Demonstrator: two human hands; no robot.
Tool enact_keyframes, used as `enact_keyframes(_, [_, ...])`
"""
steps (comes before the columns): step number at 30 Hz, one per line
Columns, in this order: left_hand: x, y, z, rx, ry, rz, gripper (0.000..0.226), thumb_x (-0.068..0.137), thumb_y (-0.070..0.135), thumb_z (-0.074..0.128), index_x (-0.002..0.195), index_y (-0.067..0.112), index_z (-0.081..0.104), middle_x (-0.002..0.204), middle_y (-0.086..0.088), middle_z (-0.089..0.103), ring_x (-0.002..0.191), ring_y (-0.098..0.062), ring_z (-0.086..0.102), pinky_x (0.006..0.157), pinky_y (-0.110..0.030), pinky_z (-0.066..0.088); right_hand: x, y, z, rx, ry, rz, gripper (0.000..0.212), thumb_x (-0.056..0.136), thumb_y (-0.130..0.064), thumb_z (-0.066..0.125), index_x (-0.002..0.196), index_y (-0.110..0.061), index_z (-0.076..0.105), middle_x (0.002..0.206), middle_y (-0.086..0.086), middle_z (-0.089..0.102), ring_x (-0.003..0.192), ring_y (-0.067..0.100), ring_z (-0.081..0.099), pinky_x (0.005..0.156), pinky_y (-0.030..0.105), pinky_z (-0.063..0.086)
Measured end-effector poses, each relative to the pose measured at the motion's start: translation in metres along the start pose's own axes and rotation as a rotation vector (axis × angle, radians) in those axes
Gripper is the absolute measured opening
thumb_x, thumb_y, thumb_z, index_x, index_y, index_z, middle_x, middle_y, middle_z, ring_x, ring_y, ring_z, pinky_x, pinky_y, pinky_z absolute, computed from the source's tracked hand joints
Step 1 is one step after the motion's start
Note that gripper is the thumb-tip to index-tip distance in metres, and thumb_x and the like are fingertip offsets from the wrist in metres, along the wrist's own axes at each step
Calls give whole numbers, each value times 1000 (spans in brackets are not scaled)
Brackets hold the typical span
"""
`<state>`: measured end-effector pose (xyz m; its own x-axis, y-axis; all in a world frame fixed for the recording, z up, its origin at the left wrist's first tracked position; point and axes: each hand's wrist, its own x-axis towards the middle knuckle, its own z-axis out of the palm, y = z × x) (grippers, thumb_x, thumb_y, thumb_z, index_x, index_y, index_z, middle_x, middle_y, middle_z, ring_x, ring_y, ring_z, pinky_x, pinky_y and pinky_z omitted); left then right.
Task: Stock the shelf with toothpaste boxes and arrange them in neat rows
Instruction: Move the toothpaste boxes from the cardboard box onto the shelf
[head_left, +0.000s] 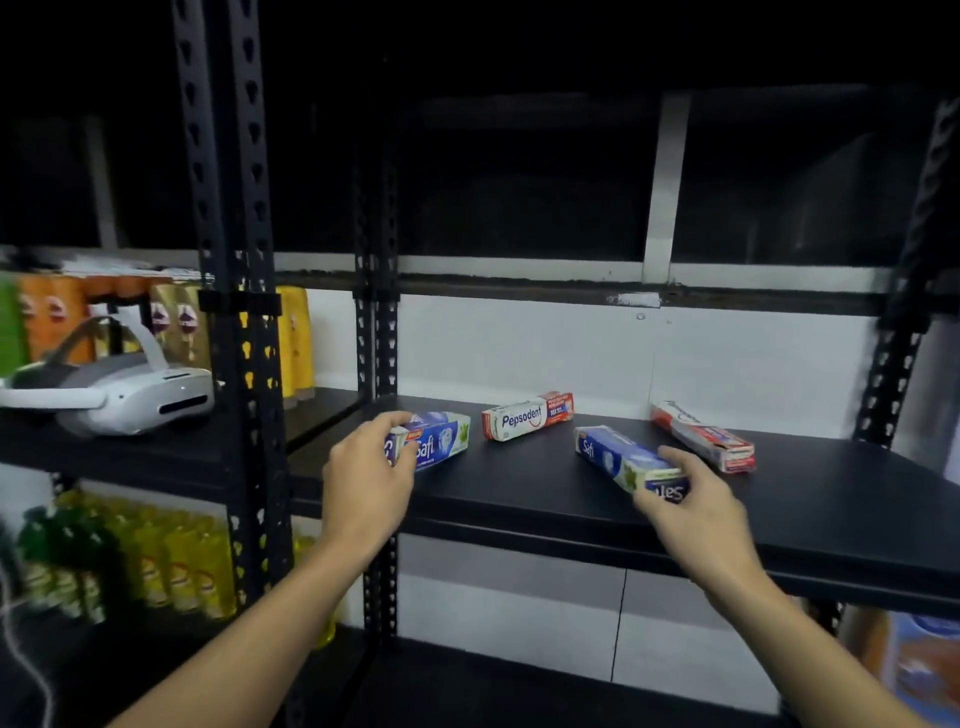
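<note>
- Two bare forearms reach in from the near edge, one on each side, both stretched toward the black shelf (779, 499) ahead.
- On the left, the left hand (371, 467) has its fingers curled over the top of the left Safi box (441, 439) at its left end, gripping it. That blue and white box lies flat on the shelf near the front left corner, long side across the view.
- On the right, the right hand (691, 493) grips the near end of the right Safi box (618, 457), fingers wrapped over the top. This box lies flat too, angled so its other end points far and left.
- Between the two blue boxes and farther back lies a Pepsodent box (527, 415), white with red ends, flat, its name facing out, touching neither hand.
- Farther right, a red-and-white box (701, 434) lies flat at an angle just beyond the right hand, its near end flap facing front. Whether it touches the right Safi box I cannot tell.
- All four boxes sit apart at different angles, not in a row.
- A black perforated upright (244, 312) stands left of the shelf.
- Beyond it, on the neighbouring shelf to the left, rests a white headset (119, 392), with snack packs (52, 317) standing behind it.
- Lower left, yellow bottles (171, 561) stand packed together.
</note>
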<state>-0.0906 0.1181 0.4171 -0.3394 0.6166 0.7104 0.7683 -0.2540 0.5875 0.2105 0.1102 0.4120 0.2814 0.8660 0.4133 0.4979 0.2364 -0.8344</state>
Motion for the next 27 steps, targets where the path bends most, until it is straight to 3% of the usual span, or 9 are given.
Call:
enact_keyframes(3, [10, -13, 16, 79, -16, 2, 31, 90, 24, 68, 120, 28, 64, 113, 6, 69, 97, -16, 65, 79, -32, 53, 12, 2, 15, -234, -87, -93, 55, 85, -23, 68, 137, -25, 52, 103, -2, 68, 81, 7, 62, 68, 16, 46])
enact_keyframes(7, [31, -22, 29, 173, -49, 43, 35, 87, 26, 72, 122, 28, 66, 112, 3, 71, 98, -19, 66, 81, -36, 56, 37, 9, 34, -488, -122, -94, 56, 84, -42, 67, 135, -26, 53, 117, 3, 67, 103, 25, 61, 80, 33, 51])
enact_keyframes(12, [55, -38, 49, 216, -40, -11, 39, 85, 30, 73, 124, 28, 69, 103, -2, 75, 90, -22, 70, 75, -35, 59, 84, 18, 48, -475, -175, 9, 55, 79, -42, 70, 130, -30, 54, 117, 4, 66, 95, 26, 60, 78, 32, 50])
enact_keyframes(16, [75, -46, 69, 198, -30, -115, 35, 85, 28, 71, 120, 28, 70, 100, -6, 75, 89, -27, 69, 76, -35, 58, 120, 26, 61, -525, -180, 65, 55, 78, -45, 69, 129, -31, 53, 119, 8, 63, 104, 30, 60, 85, 35, 50])
enact_keyframes(22, [98, -62, 95, 18, -121, -354, 32, 79, 36, 78, 107, 23, 70, 109, -1, 71, 88, -13, 56, 76, -25, 43, 143, 42, 70, -526, -173, 22, 50, 82, -48, 66, 127, -32, 52, 116, 5, 65, 112, 30, 57, 97, 42, 45])
enact_keyframes(25, [100, -67, 97, 26, -139, -383, 49, 73, 41, 83, 111, 14, 67, 111, -5, 68, 89, -16, 57, 77, -27, 43, 144, 51, 69, -458, -140, -21, 49, 81, -49, 67, 125, -32, 57, 113, 2, 68, 110, 28, 59, 97, 43, 46])
enact_keyframes(27, [100, -66, 100, 139, -188, -333, 73, 67, 51, 85, 124, 14, 60, 123, -6, 62, 105, -23, 57, 87, -33, 46, 145, 54, 69, -437, -118, -34, 50, 80, -52, 67, 125, -30, 58, 114, 2, 68, 110, 28, 59, 96, 41, 48])
